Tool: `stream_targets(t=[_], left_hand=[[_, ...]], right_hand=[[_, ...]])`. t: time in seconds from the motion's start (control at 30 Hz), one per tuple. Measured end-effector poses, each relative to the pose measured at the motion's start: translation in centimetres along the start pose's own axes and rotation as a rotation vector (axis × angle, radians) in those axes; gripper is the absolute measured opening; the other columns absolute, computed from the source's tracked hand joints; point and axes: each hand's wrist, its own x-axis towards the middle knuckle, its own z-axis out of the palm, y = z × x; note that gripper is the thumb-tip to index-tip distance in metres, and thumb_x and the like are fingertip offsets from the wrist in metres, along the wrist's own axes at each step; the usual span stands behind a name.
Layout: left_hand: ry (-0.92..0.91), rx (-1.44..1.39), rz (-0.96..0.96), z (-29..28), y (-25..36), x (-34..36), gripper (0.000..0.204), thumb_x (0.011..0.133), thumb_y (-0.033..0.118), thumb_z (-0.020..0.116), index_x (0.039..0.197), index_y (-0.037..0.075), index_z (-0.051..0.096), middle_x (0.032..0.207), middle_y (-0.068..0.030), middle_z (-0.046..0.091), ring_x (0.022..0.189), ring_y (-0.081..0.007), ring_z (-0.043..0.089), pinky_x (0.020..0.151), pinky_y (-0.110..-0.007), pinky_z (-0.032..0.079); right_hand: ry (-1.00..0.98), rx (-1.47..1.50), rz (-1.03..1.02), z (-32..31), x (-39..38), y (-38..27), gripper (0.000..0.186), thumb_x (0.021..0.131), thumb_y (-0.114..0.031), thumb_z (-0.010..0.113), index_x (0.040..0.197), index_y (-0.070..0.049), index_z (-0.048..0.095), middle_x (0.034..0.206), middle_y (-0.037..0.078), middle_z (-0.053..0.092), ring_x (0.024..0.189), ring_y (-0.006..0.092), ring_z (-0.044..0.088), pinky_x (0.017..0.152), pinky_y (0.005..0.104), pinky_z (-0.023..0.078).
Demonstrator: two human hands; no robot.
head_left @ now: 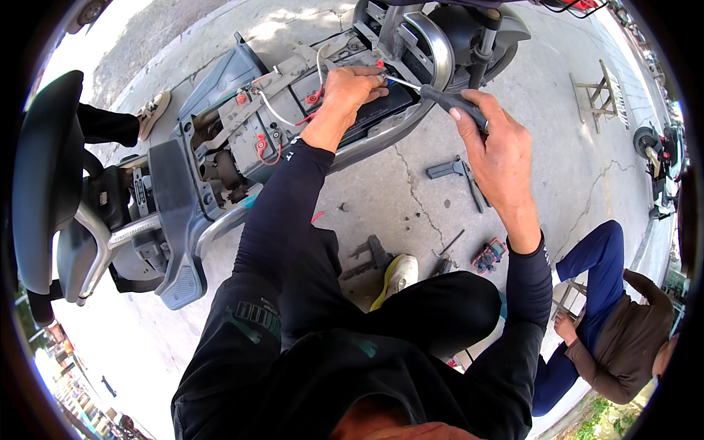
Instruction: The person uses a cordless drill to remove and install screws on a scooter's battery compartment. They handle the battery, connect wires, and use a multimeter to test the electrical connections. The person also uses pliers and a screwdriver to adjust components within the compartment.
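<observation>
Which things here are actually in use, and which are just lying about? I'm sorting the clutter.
In use: screwdriver in right hand; left hand on the scooter's open battery bay.
Lying about: grey bracket, red connector, stool.

**Scooter on its side, parts strewn before it**

The scooter lies across the concrete ground, its seat far left, its open battery bay toward the top centre; the left hand rests on that bay; the right hand, to its right, holds a screwdriver pointing left into it; loose parts lie below; a stool stands upper right; a seated person is lower right.
</observation>
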Motion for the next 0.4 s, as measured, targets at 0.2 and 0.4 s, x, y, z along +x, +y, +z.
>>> stream_targets(t=[0.2, 0.4], left_hand=[[0.008, 0.022, 0.010, 0.0, -0.2, 0.0, 0.030, 0.094, 0.002, 0.066, 0.122, -0.009, 0.069, 0.107, -0.0152, 0.073, 0.091, -0.0219, 0.074, 0.081, -0.027, 0.059], [-0.006, 0.061, 0.013, -0.2, -0.8, 0.6, 0.032, 0.094, 0.003, 0.068, 0.124, -0.005, 0.069, 0.112, -0.0139, 0.073, 0.092, -0.0246, 0.074, 0.086, -0.028, 0.060]], right_hand=[[-0.011, -0.020, -0.026, 0.1, 0.0, 0.2, 0.027, 0.092, -0.023, 0.076, 0.112, -0.008, 0.067, 0.089, 0.014, 0.072, 0.068, 0.0322, 0.068, 0.059, 0.0386, 0.053], [-0.040, -0.053, 0.045, -0.1, 0.5, -0.7, 0.026, 0.093, -0.022, 0.075, 0.112, -0.007, 0.067, 0.088, 0.015, 0.072, 0.070, 0.0340, 0.070, 0.060, 0.0407, 0.054]])
